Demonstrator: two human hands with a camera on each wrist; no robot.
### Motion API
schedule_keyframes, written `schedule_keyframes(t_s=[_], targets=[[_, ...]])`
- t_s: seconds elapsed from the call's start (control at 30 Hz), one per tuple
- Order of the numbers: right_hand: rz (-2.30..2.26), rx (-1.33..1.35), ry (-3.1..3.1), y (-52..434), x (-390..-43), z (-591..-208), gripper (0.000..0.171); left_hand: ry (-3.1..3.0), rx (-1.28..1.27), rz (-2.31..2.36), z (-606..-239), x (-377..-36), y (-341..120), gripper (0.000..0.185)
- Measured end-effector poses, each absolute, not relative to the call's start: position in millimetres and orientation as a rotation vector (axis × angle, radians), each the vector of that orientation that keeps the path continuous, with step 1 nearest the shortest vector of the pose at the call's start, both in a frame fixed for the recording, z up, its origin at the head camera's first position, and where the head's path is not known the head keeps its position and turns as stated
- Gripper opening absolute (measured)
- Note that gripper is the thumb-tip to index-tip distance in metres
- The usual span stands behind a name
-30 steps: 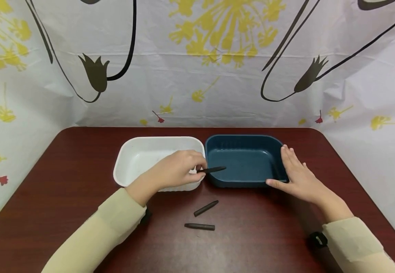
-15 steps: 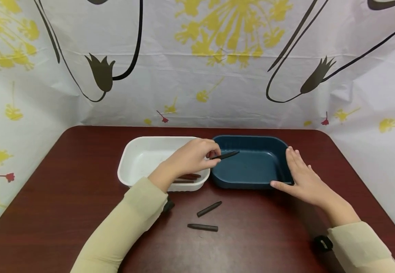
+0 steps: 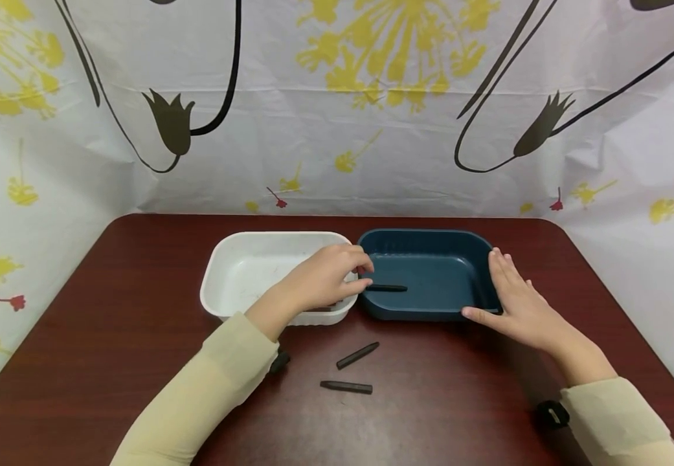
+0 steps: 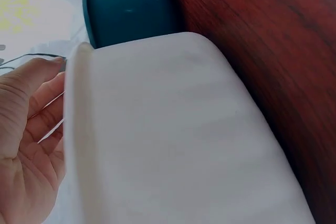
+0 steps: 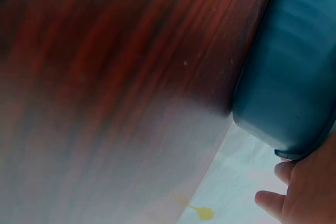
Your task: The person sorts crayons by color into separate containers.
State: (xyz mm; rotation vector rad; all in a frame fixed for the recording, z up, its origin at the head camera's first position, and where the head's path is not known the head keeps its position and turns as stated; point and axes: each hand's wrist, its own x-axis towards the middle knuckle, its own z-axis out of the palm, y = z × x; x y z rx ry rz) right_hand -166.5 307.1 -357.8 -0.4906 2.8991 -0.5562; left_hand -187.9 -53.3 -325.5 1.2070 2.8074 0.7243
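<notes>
**Black crayon lying in the blue tray, hands at both trays**

At the centre of the head view, a black crayon (image 3: 387, 288) is seen lying flat inside the blue tray (image 3: 430, 241), near its left wall. The left hand (image 3: 319, 279) is held over the seam between the white tray (image 3: 237, 246) and the blue one, its fingers (image 3: 355, 285) loosely bent and gripping nothing, just beside the crayon. The right hand (image 3: 517, 304) is laid against the blue tray's right rim with fingers straight. Two further crayons (image 3: 357, 355) are found lower on the worktop (image 3: 109, 336).
</notes>
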Motion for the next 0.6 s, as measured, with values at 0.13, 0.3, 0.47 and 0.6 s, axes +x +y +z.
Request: schedule_keyframes(t_s=[0.13, 0.3, 0.47, 0.6], targets=[[-0.561, -0.496, 2.895, 307.4, -166.4, -357.9, 0.114, 2.836, 1.246, 0.728, -322.9, -176.5, -59.0, 0.018], [-0.561, -0.503, 2.898, 308.0, -166.9, -358.4, 0.114, 2.860, 1.344, 0.719, -322.8, -161.8, -64.2, 0.015], [-0.567, -0.502, 2.896, 308.6, -167.0, -358.7, 0.114, 2.845, 1.389, 0.682, -327.0, -149.7, -67.5, 0.017], [-0.569, -0.498, 2.894, 308.5, -166.5, -358.5, 0.114, 2.848, 1.422, 0.658, -330.2, -141.7, -68.4, 0.017]])
